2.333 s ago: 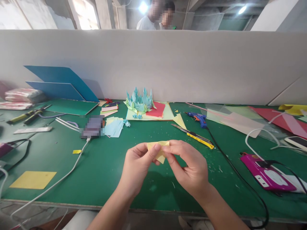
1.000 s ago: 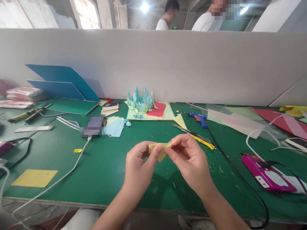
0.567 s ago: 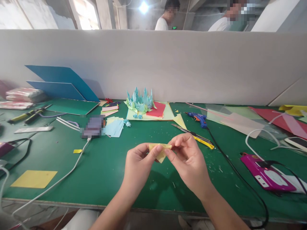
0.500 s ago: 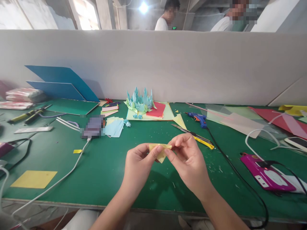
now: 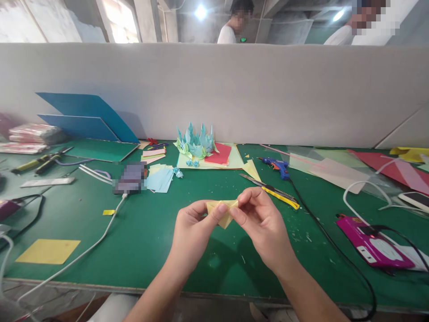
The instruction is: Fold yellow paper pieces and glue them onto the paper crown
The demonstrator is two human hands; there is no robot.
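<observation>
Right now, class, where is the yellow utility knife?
In the head view, the yellow utility knife lies right of centre on the green table, between the right hand and the blue glue gun.

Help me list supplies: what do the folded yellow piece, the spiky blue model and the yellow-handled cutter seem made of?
Folded yellow piece: thin matte paper, judging by its creases. Spiky blue model: probably matte paper, from its sharp folded points. Cutter: smooth handle, probably plastic, being bright yellow; blade apparently dull metal, from its grey tone.

Yellow paper (image 5: 226, 220) — folded, creased, tapering downward — pinched between left hand (image 5: 193, 229) and right hand (image 5: 264, 229).
</observation>
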